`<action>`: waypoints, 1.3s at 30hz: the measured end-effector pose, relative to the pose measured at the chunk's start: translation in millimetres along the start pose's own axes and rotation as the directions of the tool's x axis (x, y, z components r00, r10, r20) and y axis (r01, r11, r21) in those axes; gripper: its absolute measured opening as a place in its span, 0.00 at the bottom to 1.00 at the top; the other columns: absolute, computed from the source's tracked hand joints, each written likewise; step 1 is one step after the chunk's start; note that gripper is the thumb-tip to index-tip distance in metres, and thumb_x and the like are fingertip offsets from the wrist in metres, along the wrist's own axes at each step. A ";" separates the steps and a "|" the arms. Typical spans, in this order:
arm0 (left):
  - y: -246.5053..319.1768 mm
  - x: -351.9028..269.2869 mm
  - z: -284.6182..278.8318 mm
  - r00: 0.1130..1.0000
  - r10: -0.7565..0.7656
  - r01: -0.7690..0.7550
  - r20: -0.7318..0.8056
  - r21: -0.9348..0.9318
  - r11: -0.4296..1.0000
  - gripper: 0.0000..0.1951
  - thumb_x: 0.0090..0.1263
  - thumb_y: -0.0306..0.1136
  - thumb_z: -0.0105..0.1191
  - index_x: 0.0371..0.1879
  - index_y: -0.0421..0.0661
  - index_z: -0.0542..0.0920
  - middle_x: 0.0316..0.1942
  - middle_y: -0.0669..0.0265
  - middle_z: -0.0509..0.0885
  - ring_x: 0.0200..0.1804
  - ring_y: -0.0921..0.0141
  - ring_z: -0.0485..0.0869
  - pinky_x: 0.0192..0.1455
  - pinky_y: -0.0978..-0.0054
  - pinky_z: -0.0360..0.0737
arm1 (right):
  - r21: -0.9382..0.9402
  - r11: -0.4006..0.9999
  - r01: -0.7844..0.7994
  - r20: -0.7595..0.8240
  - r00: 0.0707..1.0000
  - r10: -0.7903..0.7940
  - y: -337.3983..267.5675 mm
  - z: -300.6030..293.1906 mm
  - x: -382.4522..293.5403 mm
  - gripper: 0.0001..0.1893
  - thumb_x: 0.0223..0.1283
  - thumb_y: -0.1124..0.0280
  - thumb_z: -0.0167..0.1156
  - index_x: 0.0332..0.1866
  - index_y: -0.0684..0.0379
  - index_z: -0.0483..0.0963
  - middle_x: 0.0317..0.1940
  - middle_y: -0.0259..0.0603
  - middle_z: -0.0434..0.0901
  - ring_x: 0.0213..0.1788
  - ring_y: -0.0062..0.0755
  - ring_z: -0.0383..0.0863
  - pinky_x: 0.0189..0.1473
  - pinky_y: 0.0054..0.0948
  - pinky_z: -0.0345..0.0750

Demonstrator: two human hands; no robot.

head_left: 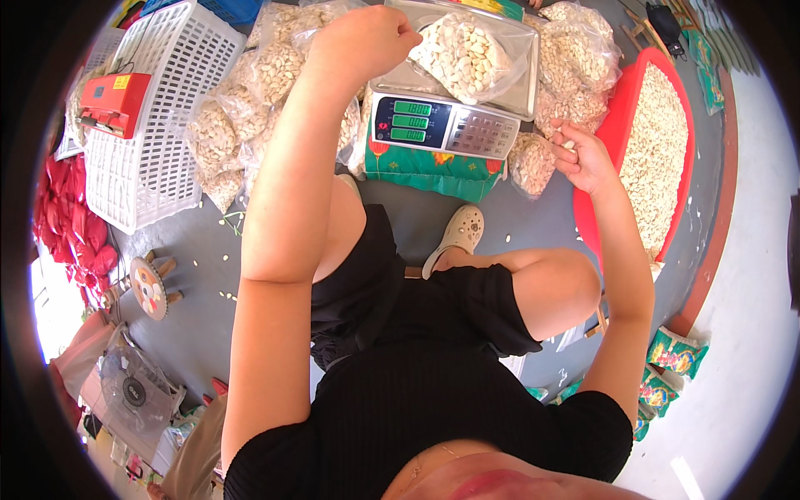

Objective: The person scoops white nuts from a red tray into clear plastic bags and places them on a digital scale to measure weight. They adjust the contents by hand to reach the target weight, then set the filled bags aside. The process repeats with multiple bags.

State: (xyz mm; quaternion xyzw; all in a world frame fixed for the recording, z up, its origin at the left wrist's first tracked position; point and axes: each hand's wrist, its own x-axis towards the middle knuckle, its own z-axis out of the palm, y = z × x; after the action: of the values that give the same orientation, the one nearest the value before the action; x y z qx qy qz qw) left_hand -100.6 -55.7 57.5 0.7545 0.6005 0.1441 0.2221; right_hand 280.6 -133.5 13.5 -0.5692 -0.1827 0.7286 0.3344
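Note:
A clear plastic bag of pale seeds (pixel 465 56) rests on the metal pan (pixel 528 75) of a digital scale with a lit green display (pixel 410 121). My left hand (pixel 375 40) is curled at the bag's left edge and appears to grip its plastic; the fingertips are partly hidden. To the right of the scale, my right hand (pixel 581 156) is raised palm up, with at least one pale seed (pixel 569 145) between its fingers. Just beside it lies a smaller filled bag (pixel 532 165). A red tub (pixel 584 206) heaped with loose seeds (pixel 656 150) stands beyond my right wrist.
Filled bags (pixel 215 134) pile up left of the scale, and more (pixel 578 50) lie at its right. A white plastic crate (pixel 169 112) bears a red bag sealer (pixel 115 103). A small stool (pixel 149 287) and a fan (pixel 132 390) stand at left. Green printed packs (pixel 678 351) lie at right.

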 end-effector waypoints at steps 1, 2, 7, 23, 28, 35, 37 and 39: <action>0.8 0.0 -0.1 1.000 0.006 -0.006 0.000 0.005 1.000 0.15 0.67 0.46 0.55 0.43 0.49 0.86 0.39 0.59 0.88 0.42 0.59 0.86 0.46 0.63 0.81 | -0.013 1.000 -0.010 -0.008 1.000 0.010 3.0 0.2 0.7 0.11 0.72 0.72 0.48 0.53 0.62 0.71 0.31 0.34 0.73 0.19 0.15 0.60 0.16 0.16 0.56; 2.0 0.1 0.0 1.000 0.002 -0.002 0.000 0.008 1.000 0.15 0.67 0.46 0.55 0.43 0.49 0.86 0.40 0.59 0.88 0.42 0.59 0.86 0.46 0.63 0.81 | -0.017 1.000 -0.012 -0.013 1.000 0.012 5.7 1.6 1.9 0.11 0.71 0.72 0.49 0.53 0.62 0.71 0.31 0.34 0.74 0.19 0.16 0.61 0.17 0.16 0.57; 9.2 -1.7 0.2 0.999 -0.033 0.033 -0.009 0.007 0.999 0.15 0.67 0.46 0.55 0.43 0.49 0.86 0.40 0.59 0.88 0.42 0.59 0.86 0.47 0.63 0.81 | -0.045 0.999 0.015 0.014 1.000 -0.014 9.7 16.4 5.9 0.11 0.71 0.72 0.50 0.53 0.62 0.72 0.33 0.34 0.75 0.22 0.17 0.64 0.20 0.17 0.62; -12.5 -3.3 0.1 0.997 -0.079 0.078 0.008 0.029 0.996 0.15 0.67 0.45 0.55 0.43 0.49 0.86 0.37 0.60 0.87 0.40 0.60 0.86 0.44 0.64 0.80 | 0.525 0.686 0.504 -0.161 0.850 -0.501 -66.5 -194.3 -91.4 0.24 0.74 0.59 0.50 0.64 0.67 0.63 0.53 0.53 0.74 0.48 0.40 0.79 0.52 0.33 0.83; -8.4 -1.7 2.4 0.991 -0.118 0.114 0.056 0.084 0.990 0.16 0.68 0.46 0.55 0.46 0.51 0.85 0.40 0.59 0.87 0.43 0.60 0.85 0.46 0.62 0.80 | 0.375 0.862 0.340 -0.651 0.759 -0.017 26.8 -188.3 -65.3 0.27 0.74 0.52 0.49 0.66 0.64 0.62 0.53 0.56 0.75 0.56 0.51 0.78 0.64 0.49 0.75; 31.9 15.9 37.5 0.981 0.171 -0.173 -0.090 -0.014 0.985 0.13 0.65 0.45 0.58 0.43 0.54 0.85 0.44 0.55 0.83 0.48 0.54 0.83 0.52 0.59 0.80 | -0.383 0.924 0.007 -0.173 0.982 -0.079 42.5 -73.9 -11.7 0.17 0.70 0.53 0.55 0.52 0.55 0.75 0.44 0.35 0.79 0.37 0.26 0.80 0.37 0.29 0.77; 47.5 16.7 45.1 0.976 0.207 -0.205 -0.065 0.022 0.978 0.15 0.63 0.46 0.60 0.47 0.57 0.84 0.51 0.55 0.79 0.55 0.53 0.78 0.55 0.59 0.79 | -0.589 0.807 0.036 -0.122 0.984 -0.132 19.5 -34.2 11.8 0.20 0.69 0.50 0.55 0.54 0.56 0.73 0.43 0.35 0.78 0.35 0.23 0.79 0.33 0.25 0.76; 51.8 16.9 68.4 0.952 0.258 -0.224 -0.162 0.202 0.953 0.19 0.62 0.49 0.60 0.52 0.61 0.83 0.60 0.56 0.73 0.64 0.53 0.71 0.61 0.56 0.75 | -0.591 0.793 0.146 -0.099 0.963 -0.251 9.6 -8.5 50.7 0.27 0.66 0.48 0.58 0.60 0.57 0.68 0.45 0.38 0.77 0.34 0.25 0.79 0.28 0.25 0.75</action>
State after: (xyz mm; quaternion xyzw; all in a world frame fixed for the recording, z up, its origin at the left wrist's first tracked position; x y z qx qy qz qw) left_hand -19.9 -59.7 24.2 0.8227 0.5321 0.1849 0.0759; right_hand 279.4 -106.1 -31.0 -0.6819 -0.4248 0.5473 0.2346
